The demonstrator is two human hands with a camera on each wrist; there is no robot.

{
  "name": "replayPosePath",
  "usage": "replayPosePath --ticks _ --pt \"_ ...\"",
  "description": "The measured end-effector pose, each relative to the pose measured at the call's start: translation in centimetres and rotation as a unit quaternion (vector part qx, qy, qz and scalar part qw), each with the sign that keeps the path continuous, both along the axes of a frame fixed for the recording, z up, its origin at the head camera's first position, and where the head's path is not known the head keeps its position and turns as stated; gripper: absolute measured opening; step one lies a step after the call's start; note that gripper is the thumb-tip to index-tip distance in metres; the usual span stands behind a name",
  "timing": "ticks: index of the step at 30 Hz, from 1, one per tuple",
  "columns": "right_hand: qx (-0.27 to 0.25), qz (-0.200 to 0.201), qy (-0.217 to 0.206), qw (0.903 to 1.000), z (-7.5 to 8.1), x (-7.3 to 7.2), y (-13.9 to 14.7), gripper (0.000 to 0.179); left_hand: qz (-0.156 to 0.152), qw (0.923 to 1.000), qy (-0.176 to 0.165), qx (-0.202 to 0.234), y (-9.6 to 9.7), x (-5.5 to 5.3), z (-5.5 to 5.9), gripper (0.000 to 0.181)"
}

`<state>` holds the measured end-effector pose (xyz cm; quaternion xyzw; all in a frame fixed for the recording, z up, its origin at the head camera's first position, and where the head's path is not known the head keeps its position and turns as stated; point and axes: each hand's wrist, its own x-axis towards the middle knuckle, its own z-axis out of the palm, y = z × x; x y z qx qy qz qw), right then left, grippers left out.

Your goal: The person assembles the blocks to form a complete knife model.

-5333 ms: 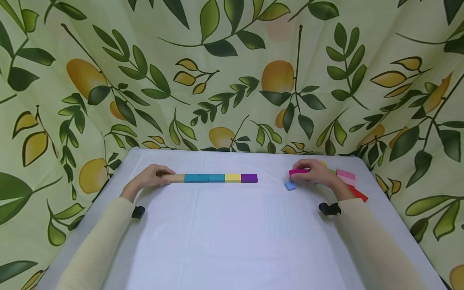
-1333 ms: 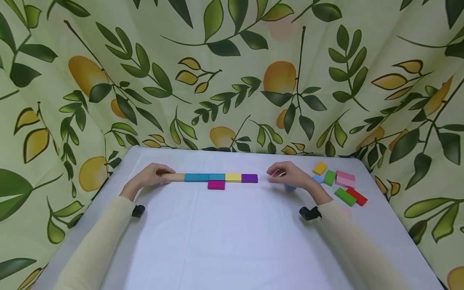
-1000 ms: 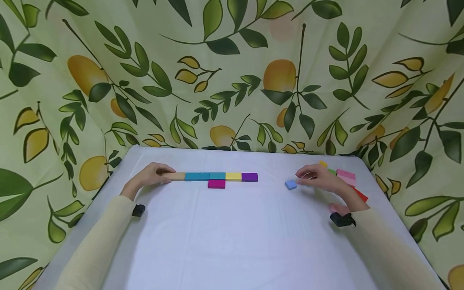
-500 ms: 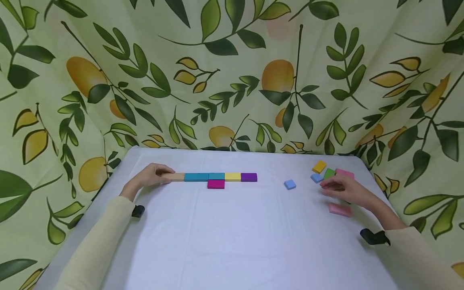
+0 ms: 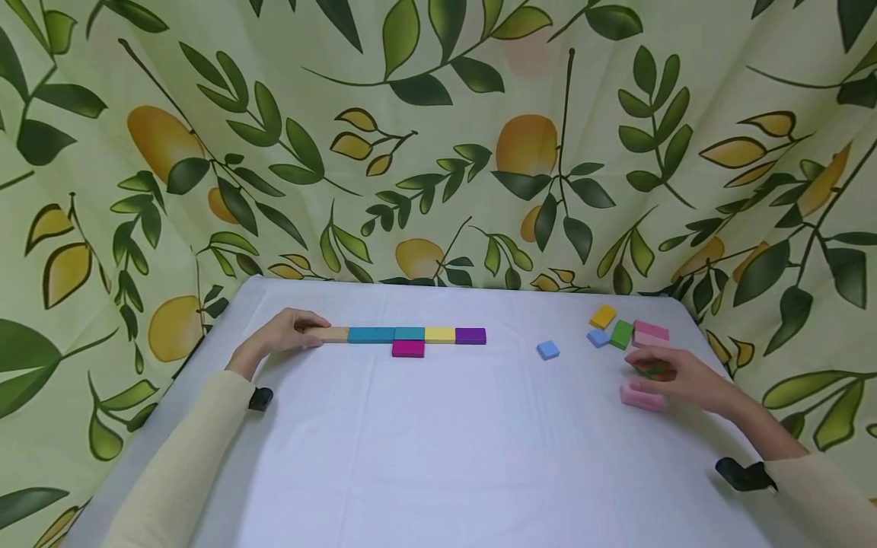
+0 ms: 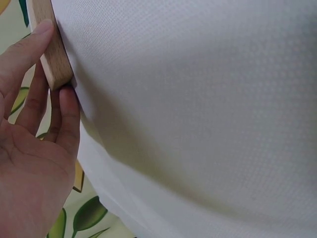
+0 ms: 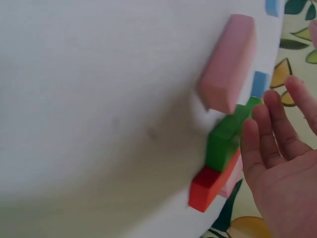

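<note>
My left hand [image 5: 284, 333] pinches the free end of a plain wooden block [image 6: 58, 62] between thumb and fingers. That block starts a straight row: a long teal block [image 5: 371, 336], a short teal block [image 5: 409, 333], a yellow block [image 5: 440, 335] and a purple block [image 5: 470, 336]. A magenta block [image 5: 408, 349] lies against the near side of the short teal one. My right hand [image 5: 688, 378], fingers relaxed and apart, hovers over a pink block [image 7: 230, 64], a green block [image 7: 225, 141] and a red block [image 7: 210, 188]. It holds nothing.
A light blue block [image 5: 548, 350] lies alone between the row and the right-hand pile. Behind the right hand are an orange-yellow block [image 5: 604, 317], another blue block [image 5: 598, 338], a second green block [image 5: 621, 335] and pink blocks [image 5: 651, 331]. A leaf-patterned curtain [image 5: 438, 152] surrounds the white table [image 5: 438, 457].
The magenta block, earlier in my right hand, now lies beside the short teal block. My right hand has moved right and nearer, over the loose blocks. My left hand stays put.
</note>
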<state>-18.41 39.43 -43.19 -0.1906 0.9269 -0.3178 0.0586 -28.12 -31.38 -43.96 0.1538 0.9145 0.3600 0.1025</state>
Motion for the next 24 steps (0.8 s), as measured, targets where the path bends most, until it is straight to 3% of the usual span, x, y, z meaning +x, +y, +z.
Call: replayPosePath --ticks 9,16,24 --pt "0.012 -0.001 0.006 0.9999 -1.3 1.0 0.2 0.053 -0.004 1.0000 0.003 0.000 -0.3 -0.1 -0.1 0.030" --pt "0.012 -0.007 -0.039 0.9992 -1.9 1.2 0.3 0.047 -0.002 1.0000 0.001 -0.002 -0.3 -0.1 -0.1 0.030" --pt "0.008 0.016 -0.032 0.9993 -2.2 1.3 0.6 0.039 -0.007 1.0000 0.001 0.002 0.0 -0.2 0.0 0.031"
